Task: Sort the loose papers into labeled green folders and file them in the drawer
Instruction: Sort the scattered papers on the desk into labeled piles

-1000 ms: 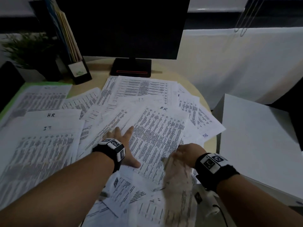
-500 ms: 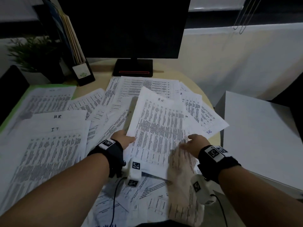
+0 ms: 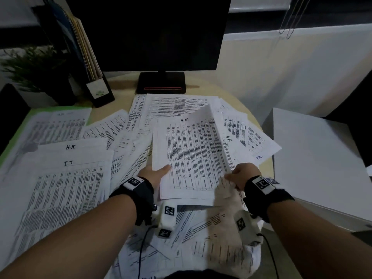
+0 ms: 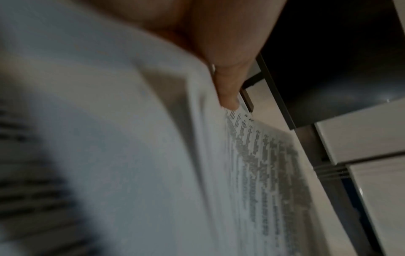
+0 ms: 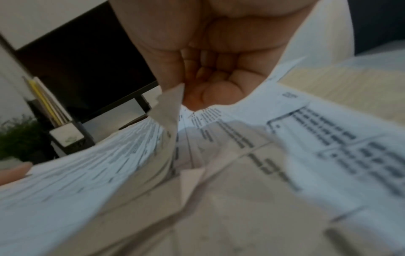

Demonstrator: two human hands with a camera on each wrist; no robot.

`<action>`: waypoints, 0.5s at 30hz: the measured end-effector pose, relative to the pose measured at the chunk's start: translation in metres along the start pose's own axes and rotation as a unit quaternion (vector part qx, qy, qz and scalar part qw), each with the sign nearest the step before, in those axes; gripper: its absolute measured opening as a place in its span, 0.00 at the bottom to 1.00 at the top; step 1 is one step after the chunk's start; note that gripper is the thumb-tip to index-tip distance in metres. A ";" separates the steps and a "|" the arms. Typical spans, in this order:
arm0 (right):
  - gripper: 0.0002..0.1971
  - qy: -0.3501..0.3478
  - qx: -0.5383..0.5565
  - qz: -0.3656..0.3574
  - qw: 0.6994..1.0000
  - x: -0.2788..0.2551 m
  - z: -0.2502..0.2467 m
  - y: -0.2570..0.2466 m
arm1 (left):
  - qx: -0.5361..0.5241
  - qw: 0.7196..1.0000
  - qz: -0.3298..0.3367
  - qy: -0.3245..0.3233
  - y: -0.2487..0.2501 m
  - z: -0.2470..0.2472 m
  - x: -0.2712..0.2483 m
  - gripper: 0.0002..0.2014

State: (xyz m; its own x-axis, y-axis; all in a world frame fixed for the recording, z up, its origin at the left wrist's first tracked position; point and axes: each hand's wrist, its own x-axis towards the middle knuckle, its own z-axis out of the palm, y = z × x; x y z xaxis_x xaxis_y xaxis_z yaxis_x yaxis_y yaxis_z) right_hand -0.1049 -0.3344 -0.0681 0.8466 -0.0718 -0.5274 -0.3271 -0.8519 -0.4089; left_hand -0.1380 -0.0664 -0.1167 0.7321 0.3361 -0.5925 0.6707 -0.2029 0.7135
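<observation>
Loose printed papers point(image 3: 124, 133) cover the round table point(image 3: 237, 101). One sheet marked "HR" point(image 3: 191, 154) is raised off the pile at a tilt. My left hand point(image 3: 160, 173) grips its lower left edge, thumb on top; the left wrist view shows that thumb point(image 4: 228, 90) pressed on the sheet point(image 4: 263, 164). My right hand point(image 3: 234, 176) pinches the sheet's lower right corner, seen close up as the curled right hand point(image 5: 197, 93) on the paper corner point(image 5: 173, 98). At far left lies a green folder point(image 3: 26, 121) with papers on it, beside stacks marked "HR" point(image 3: 70, 147) and "IT" point(image 3: 68, 163).
A dark monitor point(image 3: 151, 33) on its stand point(image 3: 161, 83) is at the back of the table. A file holder with folders point(image 3: 90, 67) and a plant point(image 3: 30, 67) stand back left. A white cabinet top point(image 3: 322, 158) lies to the right.
My left hand, flat on the pile a second ago, has taken the HR sheet's edge. Both hands have lifted the sheet off the pile toward me.
</observation>
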 end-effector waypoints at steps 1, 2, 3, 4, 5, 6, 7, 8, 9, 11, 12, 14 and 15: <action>0.16 0.015 -0.015 -0.002 1.000 0.000 -0.002 0.002 | 0.027 1.000 0.008 -0.010 -0.002 0.001 -0.001 0.26; 0.17 0.022 -0.029 -0.003 0.999 0.000 -0.004 0.005 | 0.055 0.998 0.016 -0.019 -0.003 0.001 -0.003 0.24; 0.18 0.021 -0.044 -0.003 0.999 0.000 -0.005 0.009 | 0.076 0.997 0.019 -0.024 -0.005 0.003 -0.004 0.22; 0.19 0.020 -0.059 -0.004 0.998 0.001 -0.005 0.013 | 0.084 0.996 0.020 -0.024 -0.006 0.005 -0.005 0.21; 0.20 0.021 -0.077 -0.008 0.997 0.002 -0.007 0.018 | 0.088 0.996 0.019 -0.019 -0.007 0.006 -0.006 0.19; 0.20 0.023 -0.095 -0.013 0.995 0.002 -0.008 0.021 | 0.099 0.995 0.024 -0.013 -0.008 0.007 -0.008 0.19; 0.19 0.026 -0.111 -0.013 0.993 0.003 -0.011 0.024 | 0.116 0.993 0.026 -0.005 -0.008 0.008 -0.010 0.18; 0.17 0.031 -0.118 -0.013 0.992 0.005 -0.015 0.028 | 0.129 0.991 0.029 0.000 -0.008 0.009 -0.013 0.18; 0.15 0.037 -0.114 -0.014 0.993 0.008 -0.020 0.031 | 0.133 0.991 0.031 0.007 -0.007 0.010 -0.015 0.19; 0.13 0.061 -0.079 -0.004 0.995 0.016 -0.030 0.037 | 0.133 0.991 0.028 0.018 -0.007 0.011 -0.017 0.19; 0.13 0.070 -0.050 0.012 0.996 0.022 -0.034 0.042 | 0.132 0.991 0.025 0.024 -0.008 0.011 -0.018 0.19; 0.12 0.089 0.027 0.037 0.995 0.032 -0.041 0.048 | 0.139 0.990 0.020 0.026 -0.007 0.011 -0.020 0.19; 0.11 0.099 0.061 0.040 0.992 0.035 -0.044 0.049 | 0.142 0.989 0.023 0.023 -0.007 0.011 -0.019 0.19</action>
State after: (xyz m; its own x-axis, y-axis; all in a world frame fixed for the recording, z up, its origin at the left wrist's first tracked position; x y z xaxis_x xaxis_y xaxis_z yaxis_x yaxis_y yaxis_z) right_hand -0.0735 -0.4015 -0.0740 0.8778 -0.2482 -0.4096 -0.4348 -0.7716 -0.4643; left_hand -0.1552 -0.0814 -0.1147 0.7604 0.3611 -0.5398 0.6485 -0.4670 0.6011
